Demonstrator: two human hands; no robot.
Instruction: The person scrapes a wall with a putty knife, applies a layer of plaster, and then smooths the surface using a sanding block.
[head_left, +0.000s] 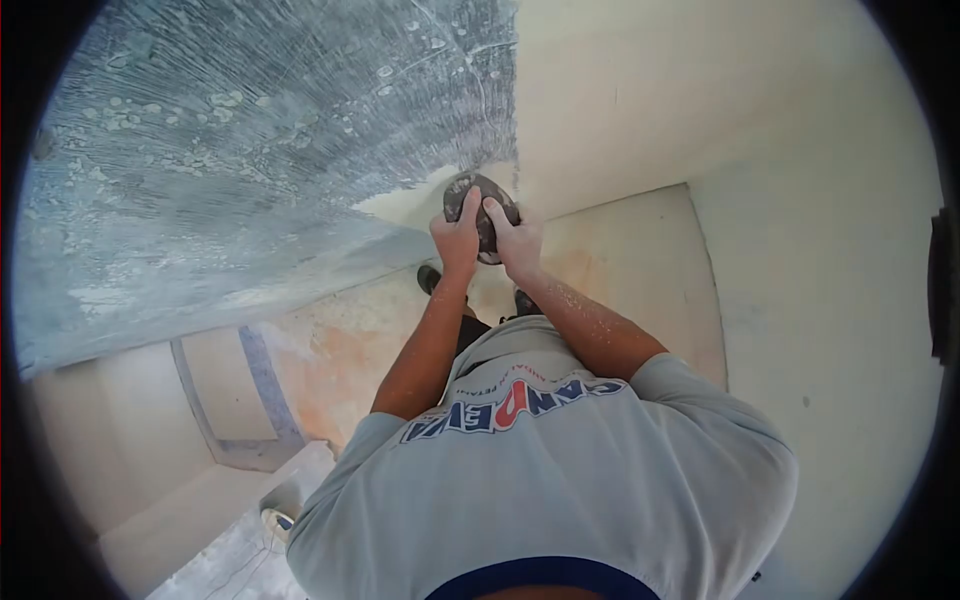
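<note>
Both of my hands grip a dark, rounded object (486,238) with pale smears, close to the wall corner. My left hand (456,240) holds its left side, thumb on top. On the right side, my right hand (518,240) has its thumb on top too, dusted with white powder. Just beyond the object, the blue-grey streaked wall (300,130) meets a cream wall (620,100). A pale patch (410,203) shows on the blue-grey wall beside it. What the object's underside touches is hidden.
Below lies a stained floor (330,340), with my dark shoes (428,278) under the hands. A pale wall (820,300) stands at the right. At the lower left are a recessed opening (230,390) and a whitish container (277,521) on a ledge.
</note>
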